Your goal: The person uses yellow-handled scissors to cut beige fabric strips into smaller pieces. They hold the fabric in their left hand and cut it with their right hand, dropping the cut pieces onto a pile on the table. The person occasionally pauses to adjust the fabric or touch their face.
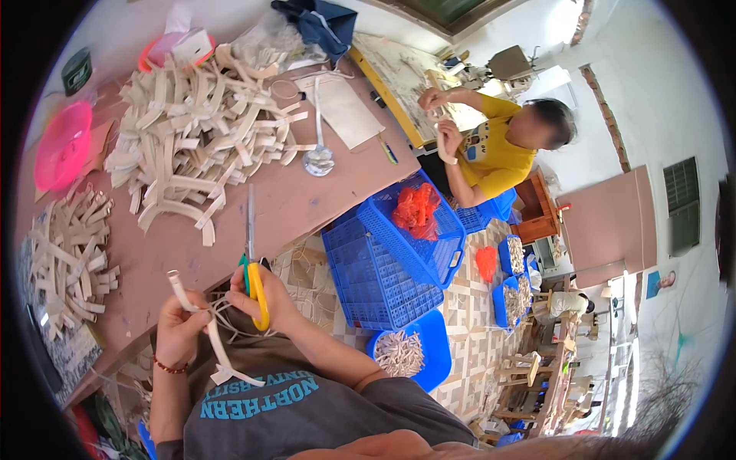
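My left hand [180, 337], with a beaded bracelet at the wrist, pinches a curved cream fabric-like strip [219, 351]. One end of the strip points up past my fingers, and its lower end forks in front of my grey shirt. My right hand [280, 303] is closed round the yellow and green handles of a pair of scissors [261, 297], blades pointing up over the table edge. Thin pale cords [222, 310] hang between my hands; whether fingers hold them I cannot tell. A large heap of similar forked pieces [199, 123] lies on the brown table [184, 249].
A smaller heap [73, 261] lies at the left near a pink basin [64, 146]. Right of the table stand stacked blue crates [376, 284], one holding a red bag [416, 208], and a blue bin [437, 349] of pieces. A co-worker in yellow [506, 146] works beyond.
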{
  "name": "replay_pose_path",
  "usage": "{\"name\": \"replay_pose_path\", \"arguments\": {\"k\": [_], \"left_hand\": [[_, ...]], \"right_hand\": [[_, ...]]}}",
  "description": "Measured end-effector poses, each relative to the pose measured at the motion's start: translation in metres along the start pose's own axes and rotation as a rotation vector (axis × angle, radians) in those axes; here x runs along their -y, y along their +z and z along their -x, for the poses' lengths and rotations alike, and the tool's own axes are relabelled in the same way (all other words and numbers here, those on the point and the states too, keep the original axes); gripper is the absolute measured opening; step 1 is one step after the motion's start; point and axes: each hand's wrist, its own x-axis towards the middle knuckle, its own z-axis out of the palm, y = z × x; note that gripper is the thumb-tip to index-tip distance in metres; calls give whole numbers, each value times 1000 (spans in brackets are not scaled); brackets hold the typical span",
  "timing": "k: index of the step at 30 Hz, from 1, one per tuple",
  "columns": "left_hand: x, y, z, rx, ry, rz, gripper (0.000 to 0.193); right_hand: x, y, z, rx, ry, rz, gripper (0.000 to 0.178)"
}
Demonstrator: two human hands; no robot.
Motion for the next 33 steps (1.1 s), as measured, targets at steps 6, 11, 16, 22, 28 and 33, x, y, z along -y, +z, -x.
{"name": "replay_pose_path", "arguments": {"k": [6, 11, 16, 22, 28, 33], "left_hand": [[-4, -34, -19, -338, 202, -284, 9], [11, -50, -35, -397, 339, -557, 9], [15, -52, -33, -424, 352, -565, 7], [10, -49, -33, -400, 321, -611, 7], [17, -50, -37, -439, 311, -588, 10], [20, -48, -37, -542, 362, -676, 11]], "right_hand": [[14, -49, -66, -28, -234, 916, 40], [-3, -70, -107, 148, -404, 1089, 35], [1, -87, -113, 70, -433, 642, 26], [-25, -218, -168, -667, -298, -398, 13], [-34, -354, -234, -929, -371, -890, 18], [-30, -399, -269, -910, -257, -1263, 14]]}}
